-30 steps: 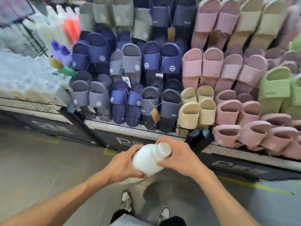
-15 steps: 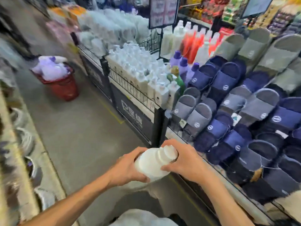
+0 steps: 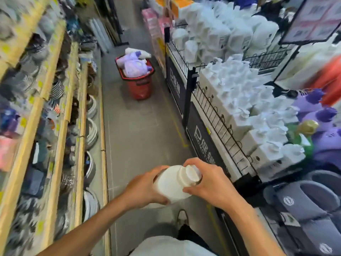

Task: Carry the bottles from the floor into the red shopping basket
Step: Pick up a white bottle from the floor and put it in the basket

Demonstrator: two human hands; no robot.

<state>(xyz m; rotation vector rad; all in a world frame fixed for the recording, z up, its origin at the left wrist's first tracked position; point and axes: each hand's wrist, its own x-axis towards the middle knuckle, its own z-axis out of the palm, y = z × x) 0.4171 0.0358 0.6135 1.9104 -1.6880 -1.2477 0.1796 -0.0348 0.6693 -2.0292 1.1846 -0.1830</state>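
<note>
I hold a white plastic bottle [image 3: 172,183] with a white cap in front of me at waist height, tilted with its cap toward the right. My left hand [image 3: 142,187] grips its body from the left. My right hand [image 3: 210,183] grips its neck and cap end from the right. The red shopping basket [image 3: 140,85] stands on the aisle floor several steps ahead, and it holds purple and white bottles or pouches.
A grey floor aisle [image 3: 140,133] runs ahead to the basket. Wooden shelves [image 3: 60,115] of bowls line the left. On the right stands a wire-fenced display [image 3: 217,115] of white bottles, with slippers [image 3: 302,200] nearer me.
My view has swung left from the slipper rack to face down the aisle. The basket now lies straight ahead. Both hands keep the same hold on the bottle.
</note>
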